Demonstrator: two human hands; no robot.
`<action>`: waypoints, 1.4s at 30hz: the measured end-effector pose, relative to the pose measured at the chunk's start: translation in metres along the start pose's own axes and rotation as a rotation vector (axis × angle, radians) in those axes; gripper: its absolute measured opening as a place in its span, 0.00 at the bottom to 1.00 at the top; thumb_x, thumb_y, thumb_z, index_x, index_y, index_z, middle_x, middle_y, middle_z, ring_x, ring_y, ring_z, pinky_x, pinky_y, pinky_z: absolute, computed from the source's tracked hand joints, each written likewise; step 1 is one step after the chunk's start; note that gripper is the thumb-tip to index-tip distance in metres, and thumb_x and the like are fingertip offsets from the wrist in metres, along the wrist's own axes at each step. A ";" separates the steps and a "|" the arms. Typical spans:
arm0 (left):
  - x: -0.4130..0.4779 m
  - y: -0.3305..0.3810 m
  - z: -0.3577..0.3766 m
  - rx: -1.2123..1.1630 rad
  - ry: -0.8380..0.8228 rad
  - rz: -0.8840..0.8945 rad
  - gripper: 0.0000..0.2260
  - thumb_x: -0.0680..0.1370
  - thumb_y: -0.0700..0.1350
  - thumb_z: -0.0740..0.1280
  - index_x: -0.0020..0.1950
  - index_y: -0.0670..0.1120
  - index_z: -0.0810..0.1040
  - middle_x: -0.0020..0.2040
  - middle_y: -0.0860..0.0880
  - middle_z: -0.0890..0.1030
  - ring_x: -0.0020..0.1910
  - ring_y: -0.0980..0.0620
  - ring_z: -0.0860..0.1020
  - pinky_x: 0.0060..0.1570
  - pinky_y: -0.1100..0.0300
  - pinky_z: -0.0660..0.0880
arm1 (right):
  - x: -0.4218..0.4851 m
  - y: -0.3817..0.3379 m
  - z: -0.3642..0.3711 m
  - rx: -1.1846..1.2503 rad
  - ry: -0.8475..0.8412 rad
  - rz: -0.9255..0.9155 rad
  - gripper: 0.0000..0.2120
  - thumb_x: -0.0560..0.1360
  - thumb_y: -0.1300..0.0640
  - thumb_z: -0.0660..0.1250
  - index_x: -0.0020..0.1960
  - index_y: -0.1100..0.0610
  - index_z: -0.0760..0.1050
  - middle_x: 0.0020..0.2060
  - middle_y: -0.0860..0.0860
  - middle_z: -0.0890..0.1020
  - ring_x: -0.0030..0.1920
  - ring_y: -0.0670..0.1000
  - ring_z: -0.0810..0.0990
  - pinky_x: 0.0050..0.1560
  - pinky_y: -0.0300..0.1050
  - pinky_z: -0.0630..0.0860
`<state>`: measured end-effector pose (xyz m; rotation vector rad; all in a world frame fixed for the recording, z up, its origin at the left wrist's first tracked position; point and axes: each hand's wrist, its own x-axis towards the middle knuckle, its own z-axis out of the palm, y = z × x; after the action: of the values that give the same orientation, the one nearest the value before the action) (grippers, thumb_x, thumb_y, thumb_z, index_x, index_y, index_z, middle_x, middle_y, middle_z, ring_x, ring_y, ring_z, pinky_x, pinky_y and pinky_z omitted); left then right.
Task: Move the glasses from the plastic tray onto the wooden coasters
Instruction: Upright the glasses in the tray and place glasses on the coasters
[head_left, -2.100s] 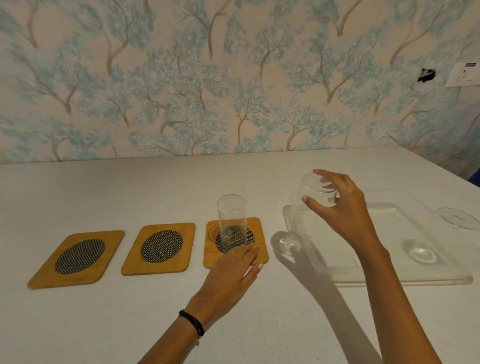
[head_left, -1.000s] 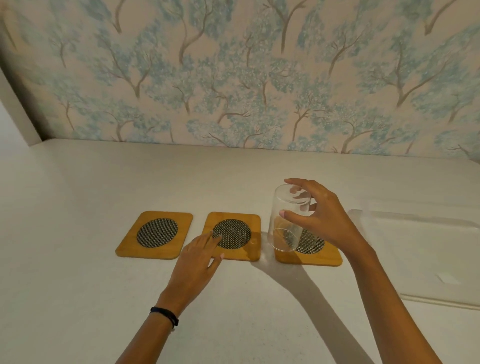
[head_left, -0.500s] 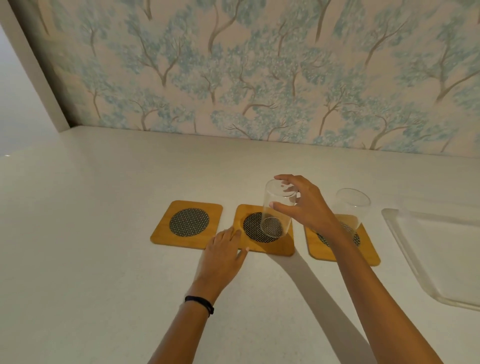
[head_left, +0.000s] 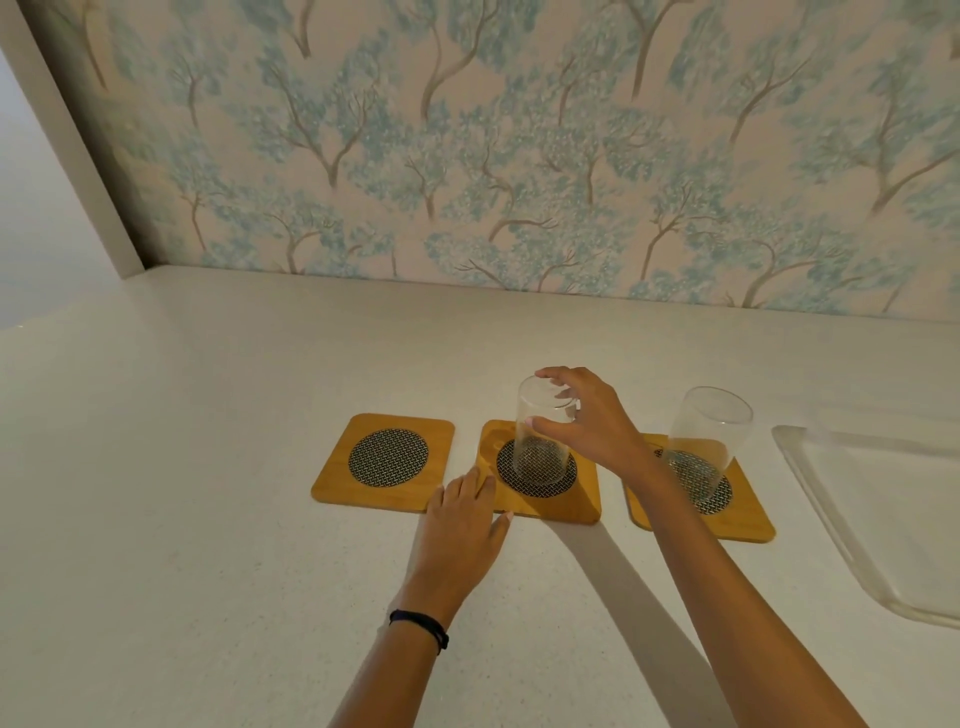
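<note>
Three wooden coasters with dark mesh centres lie in a row on the white counter. My right hand grips the rim of a clear glass whose base rests on the mesh of the middle coaster. A second clear glass stands on the right coaster, behind my right forearm. The left coaster carries nothing. My left hand lies flat, fingers on the front-left corner of the middle coaster. The clear plastic tray sits at the right edge of view.
A wall with blue tree-patterned wallpaper stands behind the counter. A white wall corner closes the left side. Bare counter stretches to the left and in front of the coasters.
My right hand carried the glass from the tray leftward past the right coaster and lowered it onto the middle coaster. My left hand shifted from the right coaster to the middle one.
</note>
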<state>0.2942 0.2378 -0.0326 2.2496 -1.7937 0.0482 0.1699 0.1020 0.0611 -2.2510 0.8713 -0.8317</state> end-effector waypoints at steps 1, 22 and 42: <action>0.000 0.000 0.000 0.010 0.002 0.001 0.22 0.80 0.54 0.53 0.71 0.45 0.59 0.73 0.45 0.64 0.70 0.48 0.63 0.69 0.52 0.62 | 0.000 0.000 0.001 -0.001 0.000 0.002 0.27 0.66 0.54 0.75 0.63 0.52 0.71 0.59 0.55 0.73 0.53 0.51 0.73 0.51 0.45 0.74; -0.003 0.000 0.002 0.042 -0.024 -0.009 0.22 0.80 0.54 0.54 0.71 0.47 0.60 0.74 0.46 0.63 0.71 0.48 0.64 0.69 0.52 0.62 | -0.019 -0.002 -0.028 -0.140 -0.338 0.056 0.31 0.74 0.53 0.66 0.72 0.48 0.56 0.69 0.56 0.64 0.68 0.55 0.65 0.62 0.45 0.64; 0.000 0.114 -0.036 -0.316 0.146 0.298 0.10 0.79 0.48 0.59 0.55 0.51 0.78 0.52 0.56 0.81 0.48 0.61 0.77 0.44 0.70 0.72 | -0.074 -0.004 -0.153 -0.012 -0.007 -0.150 0.14 0.76 0.53 0.64 0.61 0.48 0.74 0.55 0.43 0.78 0.50 0.37 0.77 0.53 0.32 0.74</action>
<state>0.1896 0.2232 0.0235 1.7108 -1.8901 -0.0131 0.0181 0.1148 0.1360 -2.3507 0.7122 -0.8865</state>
